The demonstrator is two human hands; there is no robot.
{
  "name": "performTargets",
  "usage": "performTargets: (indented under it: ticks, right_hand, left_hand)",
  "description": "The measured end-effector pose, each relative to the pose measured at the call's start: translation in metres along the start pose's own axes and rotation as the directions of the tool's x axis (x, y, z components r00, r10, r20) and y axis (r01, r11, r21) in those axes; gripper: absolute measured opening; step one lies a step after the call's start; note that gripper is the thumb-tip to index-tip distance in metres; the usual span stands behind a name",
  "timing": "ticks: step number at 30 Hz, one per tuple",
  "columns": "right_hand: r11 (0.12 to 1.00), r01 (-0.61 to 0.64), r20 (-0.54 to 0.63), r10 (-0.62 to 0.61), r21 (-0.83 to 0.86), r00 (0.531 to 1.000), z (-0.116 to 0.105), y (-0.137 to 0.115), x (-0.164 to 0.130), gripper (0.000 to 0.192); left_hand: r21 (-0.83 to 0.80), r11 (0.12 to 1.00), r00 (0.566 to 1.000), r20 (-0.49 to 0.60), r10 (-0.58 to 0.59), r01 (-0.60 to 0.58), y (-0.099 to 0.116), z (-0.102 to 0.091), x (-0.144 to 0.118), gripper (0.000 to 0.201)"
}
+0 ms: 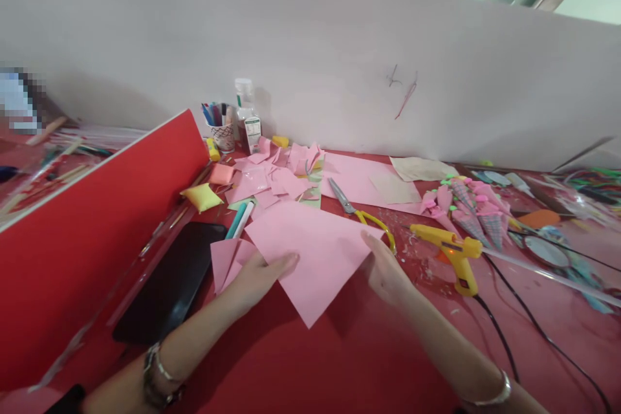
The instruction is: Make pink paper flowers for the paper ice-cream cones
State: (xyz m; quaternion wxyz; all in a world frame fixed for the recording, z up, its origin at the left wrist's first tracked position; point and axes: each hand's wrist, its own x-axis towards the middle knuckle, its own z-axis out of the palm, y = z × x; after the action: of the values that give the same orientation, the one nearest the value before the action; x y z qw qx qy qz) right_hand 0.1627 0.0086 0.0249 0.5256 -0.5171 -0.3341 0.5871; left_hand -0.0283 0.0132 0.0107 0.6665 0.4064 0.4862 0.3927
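Observation:
A flat sheet of pink paper [315, 252], one corner pointing toward me, is held up over the red table. My left hand [262, 278] grips its left edge, thumb on top and the other fingers hidden beneath. At the right corner my right hand [388, 272] pinches the same sheet, thumb on top. Behind the sheet lie scissors [343, 197] with yellow handles, partly covered by it. Smaller pink paper pieces [226, 262] rest beside my left hand. To the right of my right hand lies a yellow glue gun [451, 249] with its orange light on.
Left stand a red panel [111, 226] and a black phone-like slab [169, 278]. Pink scraps [276, 178], a pen cup [223, 132] and a bottle [246, 110] sit at the back. Paper cones [473, 207] are piled right. A black cable [533, 323] crosses the red table [310, 375].

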Motion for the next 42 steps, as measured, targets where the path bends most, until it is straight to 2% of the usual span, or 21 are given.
performTargets:
  ticks: [3, 7, 9, 12, 15, 18, 21, 22, 24, 26, 27, 30, 32, 33, 34, 36, 37, 39, 42]
  right_hand:
    - [1.0, -0.005, -0.154, 0.008, 0.022, 0.988, -0.005, -0.001, 0.003, 0.025]
    - [0.992, 0.114, -0.274, -0.125, -0.054, 0.954, -0.007, 0.002, 0.003, 0.039]
    - [0.99, 0.13, -0.279, -0.14, -0.054, 0.95, -0.008, 0.004, 0.002, 0.035]
    - [0.999, 0.044, -0.24, -0.036, 0.031, 0.97, -0.01, 0.002, 0.003, 0.026]
    - [0.995, -0.022, -0.225, 0.044, 0.098, 0.973, -0.009, -0.003, 0.003, 0.025]
    - [0.995, 0.044, -0.231, -0.023, 0.087, 0.973, -0.006, -0.005, 0.002, 0.031]
    - [0.991, 0.117, -0.252, -0.096, 0.068, 0.963, -0.003, -0.005, -0.001, 0.035]
    - [0.991, 0.093, -0.256, -0.065, 0.097, 0.965, -0.003, -0.005, -0.001, 0.033]
    - [0.986, -0.006, -0.238, 0.047, 0.169, 0.97, -0.003, -0.006, -0.002, 0.03]
    - [0.978, -0.089, -0.216, 0.13, 0.188, 0.968, -0.004, -0.006, -0.002, 0.03]
    - [0.98, -0.096, -0.213, 0.132, 0.171, 0.968, -0.005, -0.006, -0.001, 0.031]
    - [0.999, -0.015, -0.223, 0.022, 0.033, 0.975, -0.009, -0.003, 0.001, 0.039]
    - [0.977, 0.105, -0.233, -0.147, -0.185, 0.961, -0.012, 0.001, 0.001, 0.04]
    - [0.924, 0.187, -0.213, -0.267, -0.333, 0.94, -0.013, 0.003, 0.001, 0.039]
    - [0.828, 0.28, -0.154, -0.397, -0.486, 0.905, -0.014, 0.006, 0.0, 0.038]
    - [0.533, 0.454, 0.076, -0.586, -0.714, 0.807, -0.014, 0.01, -0.003, 0.038]
    - [0.378, 0.521, 0.215, -0.613, -0.765, 0.76, -0.013, 0.012, -0.006, 0.04]
    - [0.128, 0.603, 0.441, -0.566, -0.787, 0.697, -0.01, 0.015, -0.01, 0.047]
    - [-0.091, 0.644, 0.607, -0.457, -0.76, 0.651, -0.006, 0.019, -0.014, 0.054]
  left_hand:
    - [-0.077, 0.996, 0.992, 0.118, -0.046, 0.055, -0.002, -0.002, 0.0, 0.032]
    - [-0.106, 0.987, 0.991, 0.054, -0.119, 0.124, 0.001, 0.001, 0.002, 0.024]
    - [-0.154, 0.976, 0.988, 0.027, -0.149, 0.152, 0.005, 0.003, 0.003, 0.022]
    - [-0.223, 0.958, 0.984, 0.047, -0.172, 0.178, 0.007, 0.004, 0.004, 0.019]
    - [-0.208, 0.971, 0.993, 0.03, -0.116, 0.12, 0.005, 0.002, 0.005, 0.022]
    - [-0.166, 0.985, 0.998, -0.042, -0.051, 0.044, 0.002, 0.001, 0.007, 0.031]
    - [-0.196, 0.978, 0.979, -0.173, -0.107, 0.072, 0.004, 0.001, 0.008, 0.025]
    - [-0.229, 0.969, 0.971, -0.195, -0.139, 0.093, 0.006, 0.002, 0.008, 0.022]
    - [-0.288, 0.949, 0.969, -0.17, -0.181, 0.127, 0.009, 0.002, 0.007, 0.018]
    - [-0.307, 0.944, 0.978, -0.123, -0.169, 0.124, 0.011, 0.002, 0.006, 0.02]
    - [-0.3, 0.946, 0.979, -0.121, -0.162, 0.119, 0.011, 0.001, 0.005, 0.021]
    - [-0.255, 0.96, 0.977, -0.146, -0.157, 0.116, 0.009, 0.002, 0.005, 0.025]
    - [-0.24, 0.966, 0.984, -0.117, -0.131, 0.1, 0.006, 0.002, 0.007, 0.027]
    - [-0.238, 0.967, 0.99, -0.089, -0.111, 0.088, 0.004, 0.002, 0.008, 0.029]
    - [-0.235, 0.969, 0.994, -0.061, -0.091, 0.075, 0.003, 0.002, 0.009, 0.031]
    - [-0.211, 0.975, 0.997, -0.022, -0.074, 0.068, 0.003, 0.002, 0.01, 0.036]
    - [-0.189, 0.979, 0.997, -0.005, -0.072, 0.07, 0.003, 0.002, 0.011, 0.038]
    - [-0.132, 0.988, 0.997, 0.026, -0.077, 0.079, 0.004, 0.003, 0.011, 0.042]
    - [0.013, 0.999, 0.997, 0.059, -0.052, 0.051, 0.005, 0.004, 0.01, 0.042]
